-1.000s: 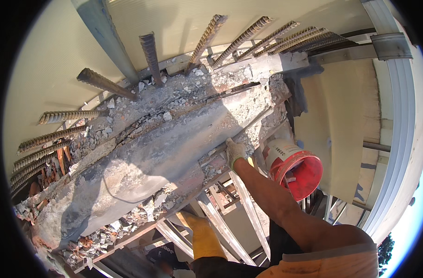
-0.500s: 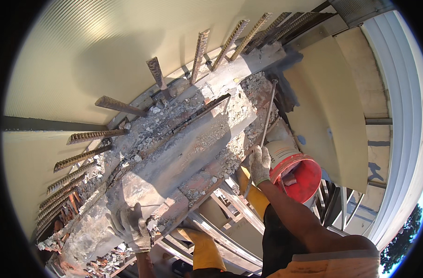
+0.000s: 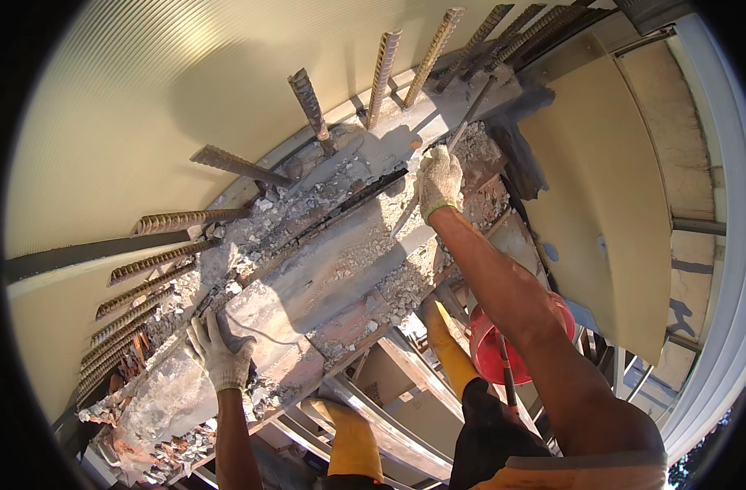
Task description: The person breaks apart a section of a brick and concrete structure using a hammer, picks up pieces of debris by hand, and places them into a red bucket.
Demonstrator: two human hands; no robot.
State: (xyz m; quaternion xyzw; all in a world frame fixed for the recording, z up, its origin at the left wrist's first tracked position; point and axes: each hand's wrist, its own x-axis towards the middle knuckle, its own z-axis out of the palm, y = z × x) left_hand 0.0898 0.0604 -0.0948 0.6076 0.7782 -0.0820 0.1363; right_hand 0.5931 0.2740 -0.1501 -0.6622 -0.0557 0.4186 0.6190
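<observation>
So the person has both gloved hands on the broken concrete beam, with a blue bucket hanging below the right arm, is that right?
Not quite: the bucket below the right arm is red, not blue, as the head view shows. The rest holds: the gloved left hand rests on the broken concrete beam, and the gloved right hand is on its rubble-covered top further along.

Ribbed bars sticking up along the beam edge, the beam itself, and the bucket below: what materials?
Ribbed bars: steel rebar by the look, ridged surface, brown rust.
Beam: likely concrete, grey, rough, chipped, with loose rubble on top.
Bucket: probably plastic, smooth bright red, partly hidden by the right forearm.
Gloves on left hand and right hand: knitted fabric, dusty white.
</observation>
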